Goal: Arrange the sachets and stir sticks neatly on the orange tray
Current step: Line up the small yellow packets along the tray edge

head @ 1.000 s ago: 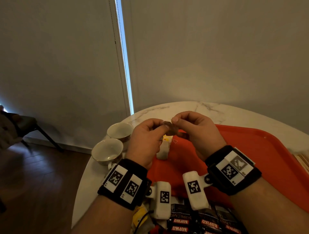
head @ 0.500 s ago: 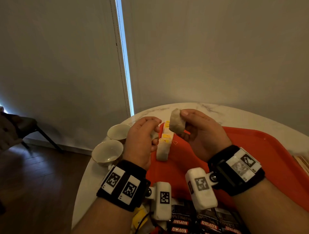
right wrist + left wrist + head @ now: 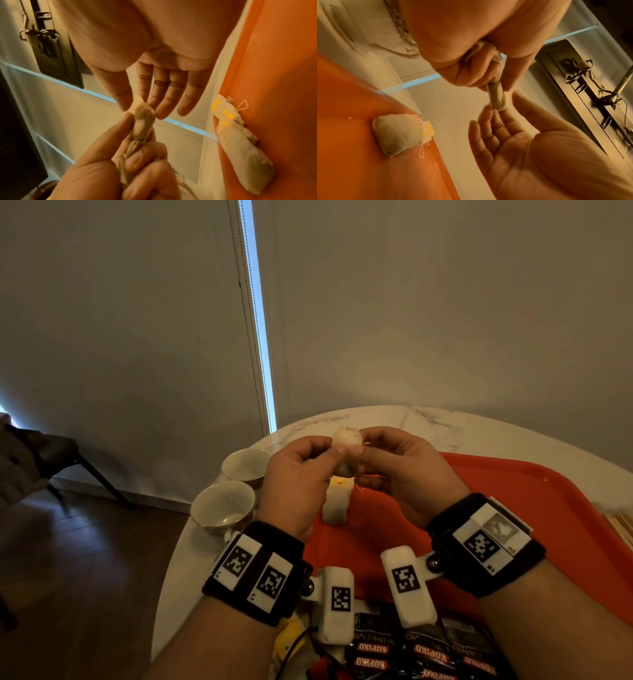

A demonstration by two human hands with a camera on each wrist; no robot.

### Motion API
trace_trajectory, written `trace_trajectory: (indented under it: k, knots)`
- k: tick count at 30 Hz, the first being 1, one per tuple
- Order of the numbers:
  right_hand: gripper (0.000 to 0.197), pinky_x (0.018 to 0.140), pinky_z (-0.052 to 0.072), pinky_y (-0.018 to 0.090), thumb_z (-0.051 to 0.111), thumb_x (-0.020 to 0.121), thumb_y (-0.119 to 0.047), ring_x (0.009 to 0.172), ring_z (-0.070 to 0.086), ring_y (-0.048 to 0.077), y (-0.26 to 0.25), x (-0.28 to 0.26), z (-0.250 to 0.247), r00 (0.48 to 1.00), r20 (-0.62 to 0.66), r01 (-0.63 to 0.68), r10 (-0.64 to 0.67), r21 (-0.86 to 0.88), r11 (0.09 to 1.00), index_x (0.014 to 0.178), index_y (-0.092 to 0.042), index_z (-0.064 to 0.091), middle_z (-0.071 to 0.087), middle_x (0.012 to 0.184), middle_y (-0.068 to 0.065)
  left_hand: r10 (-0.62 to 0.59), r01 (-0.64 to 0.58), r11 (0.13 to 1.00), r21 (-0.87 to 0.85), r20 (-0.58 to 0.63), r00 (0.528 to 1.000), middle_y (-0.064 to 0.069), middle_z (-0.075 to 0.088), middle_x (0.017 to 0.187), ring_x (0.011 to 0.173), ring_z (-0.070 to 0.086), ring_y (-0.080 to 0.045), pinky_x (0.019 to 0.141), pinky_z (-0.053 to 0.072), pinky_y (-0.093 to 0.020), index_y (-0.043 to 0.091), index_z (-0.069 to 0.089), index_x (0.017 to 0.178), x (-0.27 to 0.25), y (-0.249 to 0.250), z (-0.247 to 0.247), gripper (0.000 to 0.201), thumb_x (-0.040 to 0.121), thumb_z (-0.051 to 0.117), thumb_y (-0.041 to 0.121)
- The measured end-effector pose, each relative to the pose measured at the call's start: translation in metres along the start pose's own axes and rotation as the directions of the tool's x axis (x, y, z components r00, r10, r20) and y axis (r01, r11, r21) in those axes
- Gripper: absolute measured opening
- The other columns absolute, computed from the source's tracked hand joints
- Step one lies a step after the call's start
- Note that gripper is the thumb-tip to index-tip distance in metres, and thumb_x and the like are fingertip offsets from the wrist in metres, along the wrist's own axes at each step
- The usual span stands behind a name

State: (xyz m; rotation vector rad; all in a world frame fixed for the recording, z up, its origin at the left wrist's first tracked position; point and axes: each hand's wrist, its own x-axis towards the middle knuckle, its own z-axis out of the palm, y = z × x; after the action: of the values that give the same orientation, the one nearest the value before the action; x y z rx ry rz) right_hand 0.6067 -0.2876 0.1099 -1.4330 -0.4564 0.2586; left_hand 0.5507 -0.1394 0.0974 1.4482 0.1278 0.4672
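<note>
Both hands hold one white tea bag [image 3: 347, 438] in the air above the far left corner of the orange tray [image 3: 513, 508]. My left hand [image 3: 329, 453] grips its lower, bunched part with curled fingers [image 3: 137, 161]. My right hand [image 3: 359, 448] pinches its upper end between thumb and forefinger, the other fingers [image 3: 173, 88] straight. In the left wrist view the tea bag [image 3: 496, 97] hangs between the two hands. Other tea bags [image 3: 337, 503] with yellow tags lie in a row on the tray below. Black coffee sachets [image 3: 411, 652] lie at the near edge.
Two empty white cups [image 3: 222, 505] [image 3: 246, 463] stand on the round marble table [image 3: 411, 419] left of the tray. Pale wooden sticks [image 3: 621, 529] show at the right edge. A dark chair [image 3: 51, 450] stands on the floor at far left.
Half a second ago my right hand alone held the tea bag. My left hand has closed in and gripped its lower part, and the bag has risen a little.
</note>
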Motion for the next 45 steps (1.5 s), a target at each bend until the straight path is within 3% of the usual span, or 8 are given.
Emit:
trace_trajectory:
  k: [6,11,18,22,31,39,42,45]
  knots:
    - [0.022,0.063,0.057,0.038,0.071,0.084,0.011,0.05,0.063,0.014,0.003,0.0,0.004,0.981,-0.124,-0.166,0.15,-0.127,0.978,0.095,-0.004,0.059,0.062,0.062,0.007,-0.089,0.085,0.996,-0.041,-0.088,0.992,0.013,0.06,0.064,0.053,0.05,0.0,0.048,0.039,-0.012,0.015,0.073,0.093,0.007,-0.002,-0.004,0.005,0.095,0.07,0.012]
    - [0.024,0.082,0.062,0.054,0.08,0.077,0.008,0.08,0.074,0.039,0.014,-0.002,0.001,0.925,-0.148,-0.379,0.351,-0.267,0.886,0.082,-0.008,0.063,0.071,0.081,0.018,-0.146,0.122,0.98,-0.16,-0.147,0.978,0.002,0.064,0.078,0.05,0.052,-0.003,0.04,0.039,-0.016,0.018,0.069,0.091,0.006,0.007,-0.006,0.01,0.098,0.065,0.012]
    - [0.016,0.083,0.063,0.042,0.08,0.08,0.004,0.074,0.074,0.024,0.019,-0.007,0.013,0.869,-0.132,-0.488,0.477,-0.393,0.78,0.078,-0.006,0.068,0.076,0.078,0.013,-0.152,0.127,0.979,-0.161,-0.153,0.976,0.004,0.064,0.079,0.056,0.053,-0.005,0.042,0.04,-0.017,0.019,0.069,0.088,0.004,0.01,-0.006,0.014,0.098,0.064,0.012]
    - [0.008,0.09,0.061,0.046,0.08,0.082,-0.002,0.087,0.076,0.026,0.014,-0.006,0.018,0.848,-0.13,-0.515,0.513,-0.428,0.743,0.089,-0.003,0.077,0.079,0.088,0.013,-0.162,0.139,0.979,-0.151,-0.152,0.975,0.007,0.063,0.074,0.056,0.051,-0.006,0.043,0.039,-0.018,0.021,0.068,0.085,0.003,0.011,-0.006,0.016,0.097,0.064,0.012]
    - [0.011,0.092,0.06,0.049,0.065,0.092,0.001,0.087,0.077,0.03,0.009,-0.011,0.015,0.844,-0.159,-0.532,0.512,-0.368,0.763,0.099,0.004,0.073,0.078,0.088,0.018,-0.3,0.271,0.937,-0.221,-0.113,0.947,-0.002,0.062,0.082,0.057,0.049,-0.009,0.049,0.035,-0.025,0.014,0.064,0.089,0.001,0.019,-0.003,0.011,0.098,0.057,0.017]
    - [0.015,0.092,0.059,0.051,0.064,0.094,-0.002,0.094,0.074,0.039,0.009,-0.014,0.013,0.865,-0.168,-0.502,0.473,-0.308,0.808,0.103,0.006,0.072,0.075,0.1,0.026,-0.323,0.276,0.899,-0.34,-0.09,0.942,-0.009,0.07,0.089,0.071,0.054,-0.021,0.052,0.039,-0.029,0.014,0.061,0.094,0.001,0.012,-0.003,0.017,0.094,0.045,0.009]
    - [0.019,0.084,0.059,0.048,0.068,0.095,-0.014,0.084,0.07,0.029,0.001,-0.013,0.009,0.91,-0.168,-0.409,0.38,-0.209,0.888,0.105,0.001,0.072,0.072,0.1,0.021,-0.342,0.318,0.906,-0.281,-0.04,0.939,-0.013,0.072,0.102,0.082,0.054,-0.029,0.053,0.039,-0.029,0.015,0.052,0.104,0.002,0.011,0.0,0.034,0.086,0.036,-0.009]
    - [0.027,0.075,0.051,0.037,0.072,0.091,-0.037,0.083,0.065,0.019,-0.009,-0.011,0.006,0.943,-0.141,-0.325,0.302,-0.189,0.927,0.105,-0.014,0.075,0.073,0.103,0.007,-0.315,0.312,0.925,-0.216,0.021,0.949,-0.01,0.071,0.103,0.075,0.061,-0.022,0.049,0.043,-0.027,0.012,0.044,0.126,-0.001,0.011,0.003,0.05,0.089,0.032,-0.019]
